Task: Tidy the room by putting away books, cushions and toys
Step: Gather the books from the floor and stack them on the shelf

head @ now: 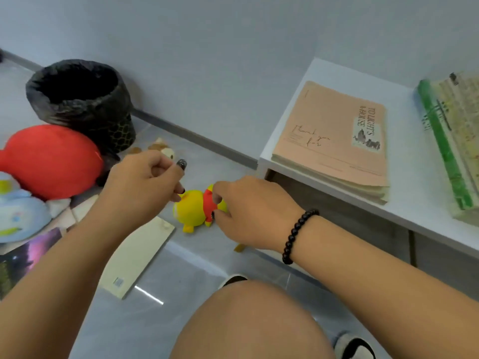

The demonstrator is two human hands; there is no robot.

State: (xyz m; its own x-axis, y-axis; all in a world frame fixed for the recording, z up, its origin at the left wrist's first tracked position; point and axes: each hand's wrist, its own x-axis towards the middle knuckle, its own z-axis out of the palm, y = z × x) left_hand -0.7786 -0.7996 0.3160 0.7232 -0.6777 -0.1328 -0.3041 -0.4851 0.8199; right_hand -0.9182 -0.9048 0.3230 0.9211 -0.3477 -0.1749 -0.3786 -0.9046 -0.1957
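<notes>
- Left hand (141, 187): dark, glittery polish on its nails.
- Right hand (248, 216): black bead bracelet (298, 235) round the wrist.
- Arms and knee bare.
- White-and-black slippers (355, 347).

Right hand (248, 213) pinches yellow plush toy (193, 209) on floor (181, 281) by its red top. Left hand (145, 185) hovers just beside toy, fingers curled, holding nothing. Red cushion (51, 161) leans on black bin (83, 102). Pink book (334, 141) and green book (451, 149) lie flat on white cabinet (404, 203).
</notes>
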